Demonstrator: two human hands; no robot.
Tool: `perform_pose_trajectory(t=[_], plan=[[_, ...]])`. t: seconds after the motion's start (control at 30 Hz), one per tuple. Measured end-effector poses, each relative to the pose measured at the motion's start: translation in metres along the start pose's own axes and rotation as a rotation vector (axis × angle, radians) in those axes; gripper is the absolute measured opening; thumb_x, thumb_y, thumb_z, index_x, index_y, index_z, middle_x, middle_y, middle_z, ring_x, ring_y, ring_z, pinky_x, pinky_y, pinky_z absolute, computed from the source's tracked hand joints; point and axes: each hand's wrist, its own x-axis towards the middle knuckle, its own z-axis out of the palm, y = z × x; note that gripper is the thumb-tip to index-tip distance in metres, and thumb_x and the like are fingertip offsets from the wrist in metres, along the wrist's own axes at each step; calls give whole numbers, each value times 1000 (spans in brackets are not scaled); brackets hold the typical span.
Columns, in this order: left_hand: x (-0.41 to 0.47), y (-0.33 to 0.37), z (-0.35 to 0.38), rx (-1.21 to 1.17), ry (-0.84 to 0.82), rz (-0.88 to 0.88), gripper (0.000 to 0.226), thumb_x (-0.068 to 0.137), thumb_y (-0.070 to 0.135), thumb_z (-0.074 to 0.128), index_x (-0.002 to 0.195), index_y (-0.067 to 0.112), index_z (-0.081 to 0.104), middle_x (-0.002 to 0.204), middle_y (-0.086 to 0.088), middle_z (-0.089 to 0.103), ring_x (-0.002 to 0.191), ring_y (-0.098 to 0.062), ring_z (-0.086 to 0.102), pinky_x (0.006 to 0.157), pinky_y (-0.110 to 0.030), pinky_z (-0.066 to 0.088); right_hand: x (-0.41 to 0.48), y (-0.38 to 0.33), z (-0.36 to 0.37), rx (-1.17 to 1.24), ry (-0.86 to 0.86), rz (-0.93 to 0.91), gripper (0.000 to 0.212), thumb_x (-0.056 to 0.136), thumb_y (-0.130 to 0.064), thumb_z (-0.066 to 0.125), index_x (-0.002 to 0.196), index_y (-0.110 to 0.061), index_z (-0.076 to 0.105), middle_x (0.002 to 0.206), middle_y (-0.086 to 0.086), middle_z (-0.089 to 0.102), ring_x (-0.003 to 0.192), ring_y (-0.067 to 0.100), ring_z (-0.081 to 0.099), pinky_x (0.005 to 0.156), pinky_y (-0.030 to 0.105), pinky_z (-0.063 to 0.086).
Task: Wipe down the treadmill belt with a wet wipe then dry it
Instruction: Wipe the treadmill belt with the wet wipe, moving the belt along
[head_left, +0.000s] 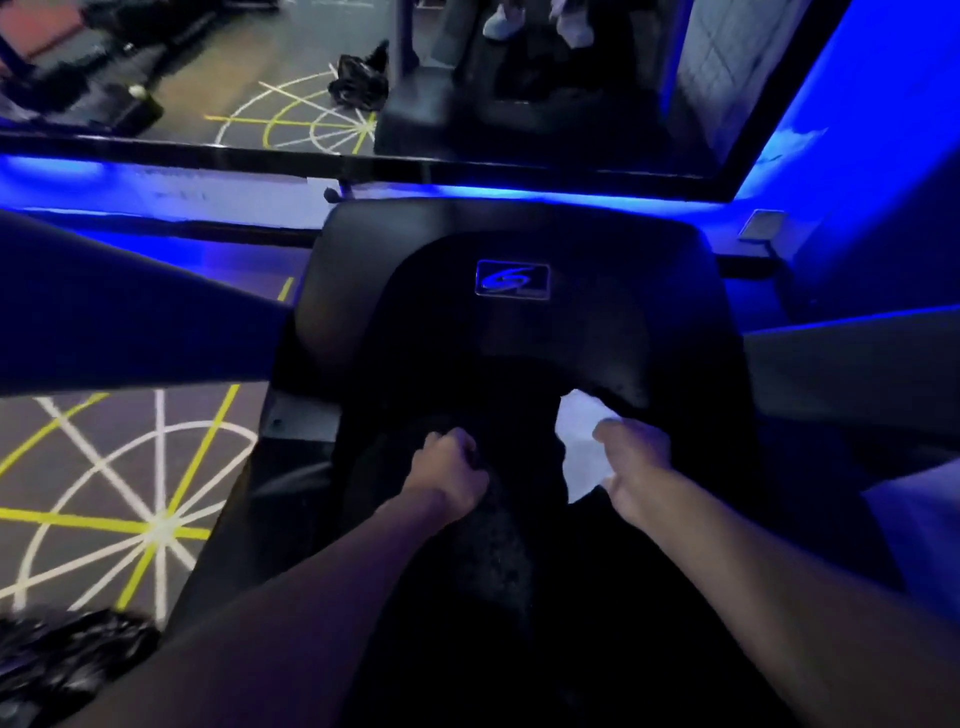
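Note:
The black treadmill belt (519, 395) runs down the middle of the view toward a dark motor hood (395, 270) with a blue logo badge. My right hand (636, 465) rests on a white wipe (582, 441) that lies flat on the belt, fingers spread over its right side. My left hand (452, 478) is clenched on a dark speckled cloth (493, 540) that trails back along the belt. The two hands are side by side, a short gap between them.
A mirror (311, 104) on the blue-lit wall stands beyond the hood. Carpet with yellow and white line patterns (130, 493) lies left of the treadmill, with a black plastic bag (57, 660) at the bottom left. Treadmill side rails (852, 364) flank the belt.

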Motion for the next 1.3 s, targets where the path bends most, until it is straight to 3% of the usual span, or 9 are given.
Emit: perform_pose_trajectory(t=[0.13,0.3,0.43,0.53,0.6,0.73,1.0,1.17,1.3], plan=[[70,-40,55,186,0,53,53,79,24,66,131,24,52,140,0,40,127,-24,43,106,-42,39,85,42,19,39,22,16,14,96,-5,54,109,-7,59,82,4,58,71,21,56,64,29,44],[137,-52,89,309,-35,94,83,80,45,71,150,24,31,163,3,8,150,-20,5,118,-43,23,155,67,42,41,-6,-26,31,97,-9,50,125,3,58,129,24,60,116,39,59,79,33,42],[165,-45,110,433,-207,40,114,69,62,75,153,41,1,162,0,-19,149,-31,-14,118,-55,11,191,59,48,-100,263,-392,14,92,-7,51,98,-6,64,91,13,65,83,30,64,66,28,44],[166,-45,128,628,-233,43,120,72,57,76,149,46,-15,155,-11,-33,144,-42,-23,114,-64,5,225,68,43,-346,354,-778,30,86,-6,44,110,0,62,108,15,62,96,32,59,78,28,38],[166,-45,130,643,-215,41,119,74,56,75,149,47,-17,155,-13,-34,144,-43,-22,114,-64,6,249,86,38,-753,241,-870,48,86,-24,38,124,-1,55,136,19,52,123,35,52,100,43,41],[169,-43,124,693,-211,49,120,70,63,74,148,50,-15,158,-9,-27,146,-40,-17,111,-63,17,278,121,38,-1389,161,-906,68,100,-45,36,155,-6,26,165,19,11,152,34,7,122,51,3],[177,-95,70,677,-353,304,129,70,26,85,153,24,-14,149,14,-33,148,-13,-17,122,-33,12,259,119,101,-1451,148,-858,84,95,-56,3,156,2,-3,161,27,-17,151,38,-12,123,45,-9],[171,-126,61,788,-248,337,127,72,40,80,147,44,-21,153,5,-37,145,-20,-26,121,-36,5,241,117,155,-1434,11,-900,81,97,-57,-1,154,-1,-15,159,21,-28,149,31,-24,122,43,-13],[159,-136,62,716,-62,195,125,71,54,75,154,25,-15,160,-9,-23,149,-23,-17,120,-37,6,218,121,197,-1398,-117,-991,78,102,-55,10,155,-2,-11,160,19,-27,149,28,-26,122,42,-15]])
